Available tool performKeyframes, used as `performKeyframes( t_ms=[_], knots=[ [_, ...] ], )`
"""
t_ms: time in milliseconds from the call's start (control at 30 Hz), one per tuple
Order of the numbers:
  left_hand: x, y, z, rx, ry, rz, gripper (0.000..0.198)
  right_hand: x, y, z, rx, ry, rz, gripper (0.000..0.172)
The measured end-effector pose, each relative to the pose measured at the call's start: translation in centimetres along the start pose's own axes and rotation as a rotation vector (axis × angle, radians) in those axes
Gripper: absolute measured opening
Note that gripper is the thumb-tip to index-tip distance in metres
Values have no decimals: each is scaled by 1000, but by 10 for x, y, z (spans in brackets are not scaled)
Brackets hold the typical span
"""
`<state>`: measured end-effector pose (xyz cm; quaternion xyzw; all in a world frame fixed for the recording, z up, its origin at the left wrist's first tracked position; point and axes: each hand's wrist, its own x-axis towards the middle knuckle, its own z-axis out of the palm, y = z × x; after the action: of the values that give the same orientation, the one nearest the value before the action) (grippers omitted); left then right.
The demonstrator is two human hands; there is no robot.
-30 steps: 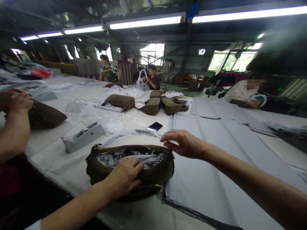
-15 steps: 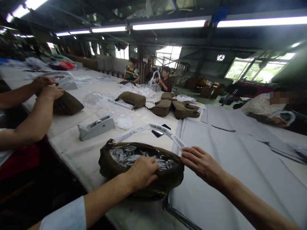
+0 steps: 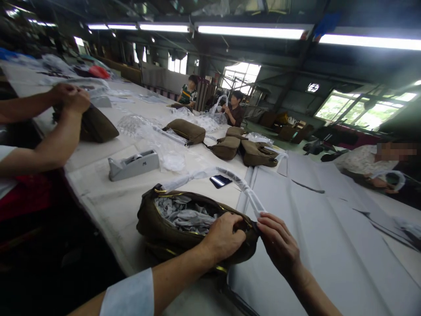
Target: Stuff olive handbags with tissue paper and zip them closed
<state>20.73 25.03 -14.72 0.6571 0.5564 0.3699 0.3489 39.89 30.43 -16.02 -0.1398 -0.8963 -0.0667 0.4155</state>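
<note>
On the table (image 3: 95,199) sits a stuffed bag (image 3: 179,243), likely soft, light, best held by its rim (image 3: 197,233); left hand (image 3: 223,235) curled there, right hand (image 3: 279,241) fingers together, both grips unclear.

One open bag (image 3: 179,239), four more bags (image 3: 225,148) grouped beyond it, one phone (image 3: 221,181), one near tape dispenser (image 3: 136,165), one red bundle (image 3: 99,71), four co-workers (image 3: 234,110)
</note>
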Motion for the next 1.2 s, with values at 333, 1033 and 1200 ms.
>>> performKeyframes(
  t_ms=[333,1033,1200],
  knots=[
    [4,-7,6,-550,16,-229,16,-11,-10,18,77,147,115,36],
    [-14,12,-11,-391,-265,-140,15,-11,-27,-4,148,37,-1,40],
    [-18,21,-18,-178,-122,-48,19,-9,-26,-8,77,6,42,29]
  ],
)
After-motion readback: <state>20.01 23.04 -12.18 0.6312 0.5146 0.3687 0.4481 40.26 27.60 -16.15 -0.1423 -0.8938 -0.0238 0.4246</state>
